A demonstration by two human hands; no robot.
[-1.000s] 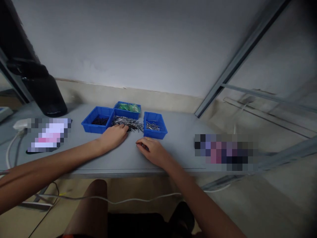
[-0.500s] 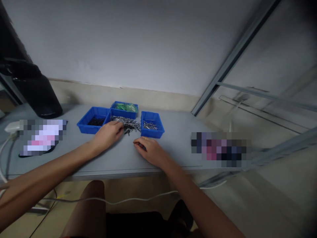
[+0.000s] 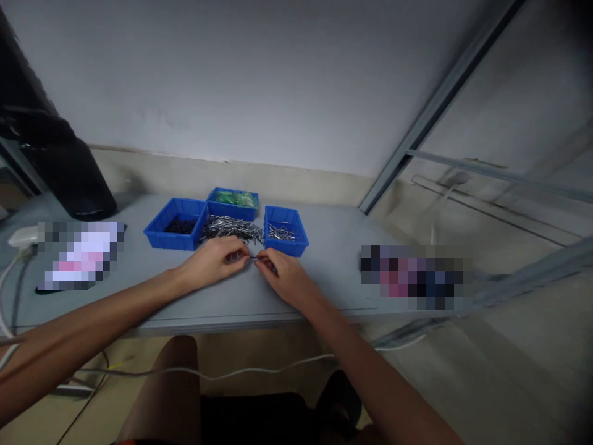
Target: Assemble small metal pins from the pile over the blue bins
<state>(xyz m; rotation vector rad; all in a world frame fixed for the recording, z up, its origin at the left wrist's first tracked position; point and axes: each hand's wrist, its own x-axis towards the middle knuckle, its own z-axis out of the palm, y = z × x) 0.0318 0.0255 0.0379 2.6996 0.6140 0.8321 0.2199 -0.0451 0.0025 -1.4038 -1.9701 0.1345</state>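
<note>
A thin dark pin (image 3: 252,258), too small to make out fully, spans the gap between my fingertips. My left hand (image 3: 220,261) pinches its left end, and my right hand (image 3: 283,272) pinches the other, low over the table. Just behind my hands lies a loose pile of silvery and dark metal pins (image 3: 231,228). To its left, a blue bin (image 3: 171,240) holds small black pieces. On its right stands another blue bin (image 3: 290,248) with silvery pins inside. A third blue bin (image 3: 231,212), at the back, contains green and clear plastic pieces.
A black bottle (image 3: 74,176) stands at the back left of the grey table (image 3: 333,247). Near it lie a blurred-out phone-like object (image 3: 88,256) and a white plug (image 3: 23,237) with a cable. Another blurred-out item (image 3: 412,275) is at right, by a metal frame post (image 3: 403,157).
My left hand has come away from the pin pile, toward me and to the right. Its fingertips now meet my right hand's at the thin dark pin.
</note>
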